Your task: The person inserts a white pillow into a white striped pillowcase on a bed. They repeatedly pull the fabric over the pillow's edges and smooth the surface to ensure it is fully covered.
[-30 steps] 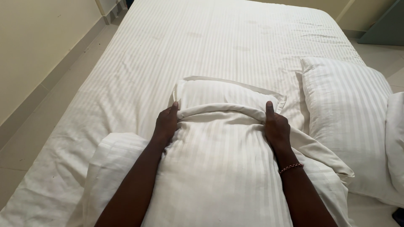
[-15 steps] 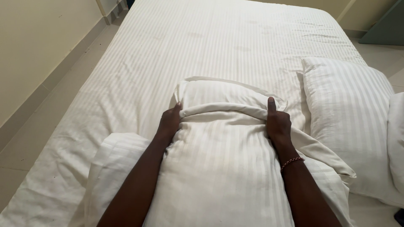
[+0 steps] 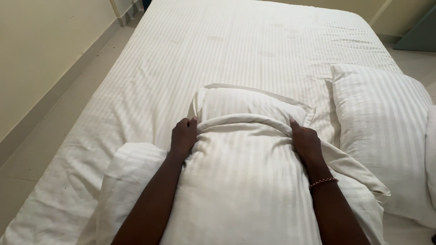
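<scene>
Head view: a white striped pillow point(image 3: 254, 106) lies near the middle of a bed point(image 3: 254, 41) covered in a white striped sheet. A white striped pillowcase point(image 3: 245, 181) is drawn up over the pillow's near part, and its bunched open edge runs as a curved fold across the pillow from one hand to the other. The far end of the pillow is bare and shows its flat stitched border.

The left hand point(image 3: 184, 136) sits at the left end of that fold, its grip closed on the pillowcase edge, knuckles up and fingertips curled into the cloth against the pillow's side. The right hand point(image 3: 308, 143) sits at the right end of the fold, its grip likewise closed on the pillowcase edge, thumb lying along the rolled rim. A thin beaded bracelet point(image 3: 323, 182) circles the right wrist. Both forearms reach in from the bottom of the frame, lying over the covered part of the pillow.

A second striped pillow point(image 3: 386, 136) rests on the bed to the right, just beside the loose corner of the pillowcase. Left of the bed runs a pale tiled floor point(image 3: 50, 131) and a cream wall point(image 3: 45, 41).
</scene>
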